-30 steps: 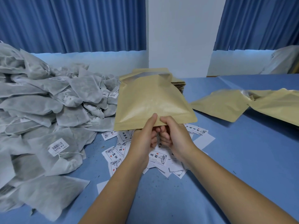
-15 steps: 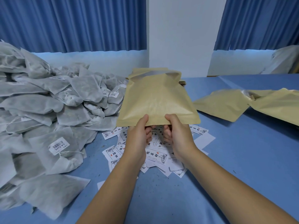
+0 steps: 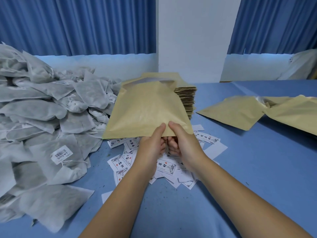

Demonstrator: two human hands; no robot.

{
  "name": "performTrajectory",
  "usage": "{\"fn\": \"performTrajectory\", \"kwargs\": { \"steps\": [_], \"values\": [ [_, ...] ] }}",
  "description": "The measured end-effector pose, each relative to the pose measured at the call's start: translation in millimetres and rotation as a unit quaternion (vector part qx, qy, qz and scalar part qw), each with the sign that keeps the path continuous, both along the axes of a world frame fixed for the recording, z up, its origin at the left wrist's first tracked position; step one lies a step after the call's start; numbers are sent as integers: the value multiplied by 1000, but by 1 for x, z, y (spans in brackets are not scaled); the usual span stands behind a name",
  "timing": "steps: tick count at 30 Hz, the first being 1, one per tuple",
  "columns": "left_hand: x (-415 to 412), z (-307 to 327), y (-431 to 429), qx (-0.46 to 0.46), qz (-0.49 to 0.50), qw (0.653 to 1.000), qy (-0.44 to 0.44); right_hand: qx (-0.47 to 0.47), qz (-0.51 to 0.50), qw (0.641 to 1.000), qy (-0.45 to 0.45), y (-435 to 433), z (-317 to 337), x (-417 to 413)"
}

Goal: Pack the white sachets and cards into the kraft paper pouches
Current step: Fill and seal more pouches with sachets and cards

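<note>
Kraft paper pouch (image 3: 147,109) was held above scattered cards (image 3: 120,163), near edge pinched by left hand (image 3: 152,145) and right hand (image 3: 185,145); mouth gaped, contents unseen. White sachets (image 3: 42,109) were heaped at left.

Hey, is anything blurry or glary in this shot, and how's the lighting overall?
Head view: soft, even light with no glare; the pouch is smeared along its open top; the sachets stretch and blur toward the lower left corner; the cards are sharp enough to show print.
</note>
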State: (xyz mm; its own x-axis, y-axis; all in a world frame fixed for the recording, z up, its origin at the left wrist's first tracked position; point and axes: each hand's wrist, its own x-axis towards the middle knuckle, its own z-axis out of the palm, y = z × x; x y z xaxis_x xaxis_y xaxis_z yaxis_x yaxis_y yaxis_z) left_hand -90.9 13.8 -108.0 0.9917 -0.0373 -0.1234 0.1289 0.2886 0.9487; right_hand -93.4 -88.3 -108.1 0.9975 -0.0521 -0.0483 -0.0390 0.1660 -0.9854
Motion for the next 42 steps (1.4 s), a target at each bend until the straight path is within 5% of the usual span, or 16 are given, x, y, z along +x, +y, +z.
{"fn": "performTrajectory", "kwargs": {
  "steps": [9, 14, 20, 24, 28, 30, 34, 39, 42],
  "values": [
    [4, -3, 5, -27, 28, 999, -25, 34, -22, 999, -36, 6, 1, -5],
    [13, 3, 21, -102, 142, 985, -3, 61, -64, 995, -49, 1, 5, -2],
    [17, 4, 24, -24, -6, 998, 51, 95, 44, 994, -18, 0, 8, 1],
    [24, 11, 45, -113, 27, 991, 63, 190, -10, 981, -28, -27, 17, 11],
    [16, 3, 32, 165, 39, 985, -20, 159, 30, 987, 20, -26, 8, 15],
    [15, 1, 26, 225, 32, 974, -10, 132, 37, 990, 41, -25, 8, 15],
    [14, 2, 21, 109, -34, 993, 27, 124, -35, 992, 6, -41, 18, 18],
    [15, 1, 25, 103, -16, 994, 23, 228, -129, 957, -125, -68, 21, 30],
    [15, 1, 21, 109, -8, 994, 28, 129, -97, 983, -85, -72, 11, 32]
  ]
}}
